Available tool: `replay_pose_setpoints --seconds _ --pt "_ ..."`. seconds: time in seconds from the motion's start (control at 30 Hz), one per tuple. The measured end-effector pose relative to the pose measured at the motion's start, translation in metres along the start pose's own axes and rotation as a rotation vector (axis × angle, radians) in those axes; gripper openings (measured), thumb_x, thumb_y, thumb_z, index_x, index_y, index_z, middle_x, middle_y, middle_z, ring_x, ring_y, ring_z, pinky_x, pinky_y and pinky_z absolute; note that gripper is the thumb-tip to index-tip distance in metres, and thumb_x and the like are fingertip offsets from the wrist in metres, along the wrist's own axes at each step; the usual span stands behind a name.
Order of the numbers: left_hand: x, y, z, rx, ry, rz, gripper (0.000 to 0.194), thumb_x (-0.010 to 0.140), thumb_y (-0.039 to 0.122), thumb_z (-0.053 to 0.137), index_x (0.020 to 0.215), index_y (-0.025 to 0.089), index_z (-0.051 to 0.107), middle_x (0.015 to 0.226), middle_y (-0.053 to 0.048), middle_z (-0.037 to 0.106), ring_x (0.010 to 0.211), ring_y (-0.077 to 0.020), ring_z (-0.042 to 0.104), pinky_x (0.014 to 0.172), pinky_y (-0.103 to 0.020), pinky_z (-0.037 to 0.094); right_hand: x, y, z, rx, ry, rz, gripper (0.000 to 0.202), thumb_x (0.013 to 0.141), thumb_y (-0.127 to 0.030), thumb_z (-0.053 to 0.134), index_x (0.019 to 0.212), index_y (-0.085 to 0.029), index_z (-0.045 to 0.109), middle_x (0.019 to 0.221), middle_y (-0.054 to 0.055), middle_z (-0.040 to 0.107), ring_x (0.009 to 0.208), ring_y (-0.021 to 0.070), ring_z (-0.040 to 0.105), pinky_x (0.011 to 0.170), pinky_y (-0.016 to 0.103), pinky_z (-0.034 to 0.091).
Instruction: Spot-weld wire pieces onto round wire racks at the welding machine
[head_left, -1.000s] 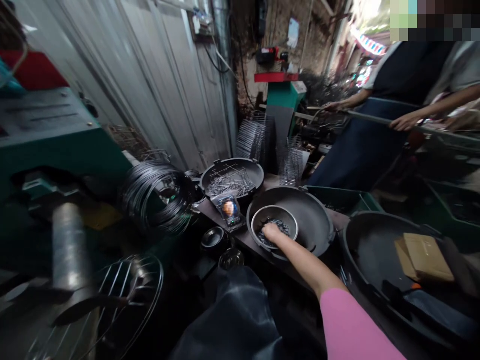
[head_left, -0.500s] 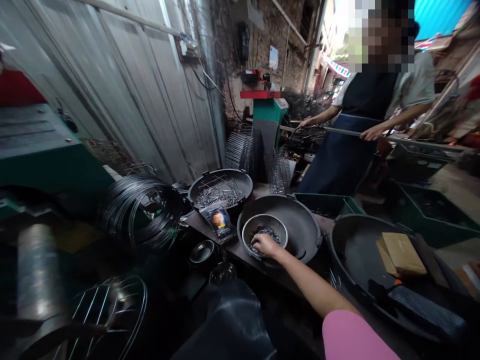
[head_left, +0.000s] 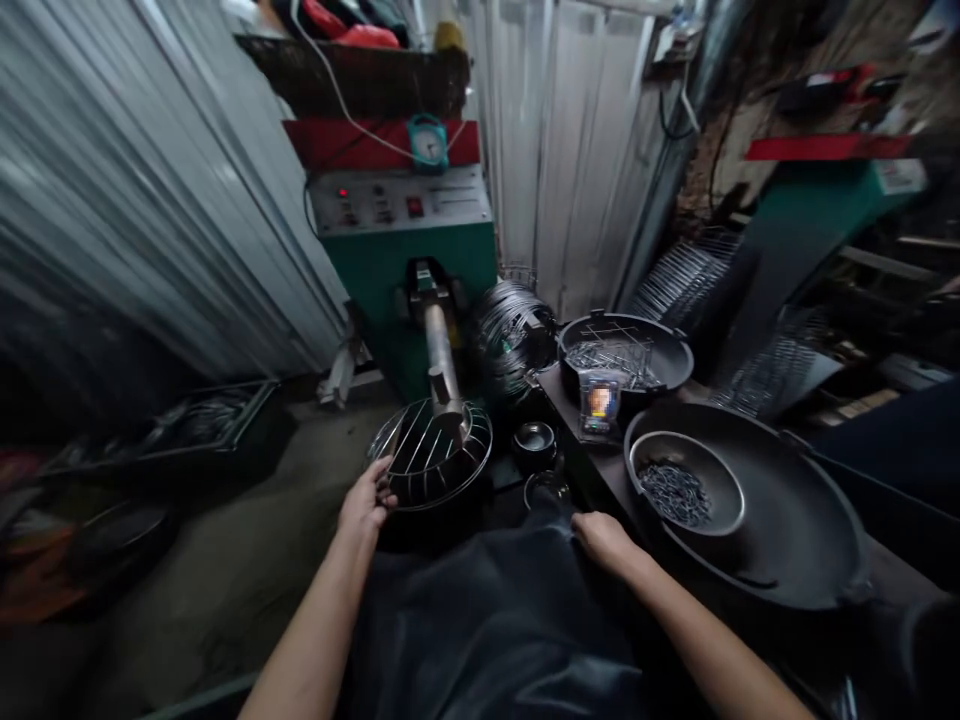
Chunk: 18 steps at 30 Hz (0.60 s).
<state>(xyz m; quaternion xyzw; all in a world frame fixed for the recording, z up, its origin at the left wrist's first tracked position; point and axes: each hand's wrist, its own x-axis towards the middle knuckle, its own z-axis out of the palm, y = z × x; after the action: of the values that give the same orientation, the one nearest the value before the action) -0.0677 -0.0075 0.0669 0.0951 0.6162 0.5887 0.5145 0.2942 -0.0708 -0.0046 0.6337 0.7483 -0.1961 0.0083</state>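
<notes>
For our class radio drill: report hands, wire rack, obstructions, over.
Left hand at wire rack, left side. Right hand by dark apron, grip unclear. Metal arm over rack's far part.

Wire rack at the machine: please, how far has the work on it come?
The wire rack already has a rim and crossbars. In hand: the left hand has fingers at its edge, by the machine's metal arm; the right hand is at the dark apron. Perhaps left: using the small metal pieces in the bowl. Its joints are unclear.
</notes>
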Motion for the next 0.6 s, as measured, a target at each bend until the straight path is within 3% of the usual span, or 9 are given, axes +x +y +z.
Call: replay_pose_setpoints --seconds 0.17,0.27,0.33,0.43,0.53,0.6 --pt "-0.001 -0.005 0.002 -0.049 0.079 0.032 0.040 0.038 0.028 0.073 0.060 0.017 0.043 0.048 0.009 0.034 0.036 -0.0030 0.025 0.032 -0.016 0.018 -0.009 -0.015 -0.001 0.016 -0.098 0.013 0.026 0.074 -0.007 0.045 0.076 -0.021 0.067 0.084 0.016 0.068 0.089 0.0316 0.064 0.078 0.042 0.048" --pt "0.000 -0.007 0.000 -0.068 0.119 0.057 0.042 0.035 0.029 0.075 0.061 0.016 0.045 0.049 0.008 0.036 0.037 -0.0036 0.027 0.031 -0.017 0.019 -0.009 -0.013 -0.005 0.116 -0.112 0.016 0.020 0.074 -0.010 0.049 0.071 -0.021 0.066 0.078 0.014 0.068 0.086 0.0297 0.065 0.079 0.040 0.049" --pt "0.000 -0.007 0.000 -0.067 0.134 0.073 0.043 0.033 0.030 0.075 0.060 0.016 0.045 0.050 0.007 0.038 0.038 -0.0039 0.029 0.032 -0.017 0.021 -0.003 -0.016 -0.013 0.219 -0.088 -0.016 0.017 0.077 -0.016 0.049 0.080 -0.021 0.065 0.078 0.010 0.068 0.078 0.0242 0.066 0.074 0.036 0.051" --pt "-0.001 -0.007 0.004 -0.077 0.132 0.102 0.045 0.031 0.030 0.076 0.060 0.016 0.045 0.051 0.008 0.038 0.038 -0.0037 0.028 0.032 -0.018 0.022 0.014 -0.042 -0.026 0.762 0.068 -0.069 0.022 0.083 -0.030 0.044 0.096 -0.018 0.058 0.083 0.007 0.067 0.067 0.0169 0.065 0.064 0.031 0.052" --pt "-0.004 -0.009 0.010 -0.090 0.128 0.137 0.044 0.033 0.031 0.075 0.059 0.017 0.042 0.050 0.008 0.037 0.037 -0.0034 0.026 0.032 -0.019 0.020 0.038 -0.091 -0.032 1.438 0.274 -0.162 0.030 0.076 -0.042 0.056 0.092 -0.017 0.056 0.086 0.007 0.066 0.071 0.0155 0.064 0.061 0.028 0.051" --pt "-0.005 -0.012 0.012 -0.097 0.114 0.159 0.045 0.034 0.032 0.074 0.059 0.017 0.041 0.049 0.009 0.036 0.037 -0.0033 0.025 0.033 -0.019 0.020 0.054 -0.124 -0.030 1.586 0.295 -0.216 0.030 0.072 -0.043 0.060 0.087 -0.018 0.057 0.085 0.005 0.066 0.069 0.0145 0.064 0.058 0.026 0.050"
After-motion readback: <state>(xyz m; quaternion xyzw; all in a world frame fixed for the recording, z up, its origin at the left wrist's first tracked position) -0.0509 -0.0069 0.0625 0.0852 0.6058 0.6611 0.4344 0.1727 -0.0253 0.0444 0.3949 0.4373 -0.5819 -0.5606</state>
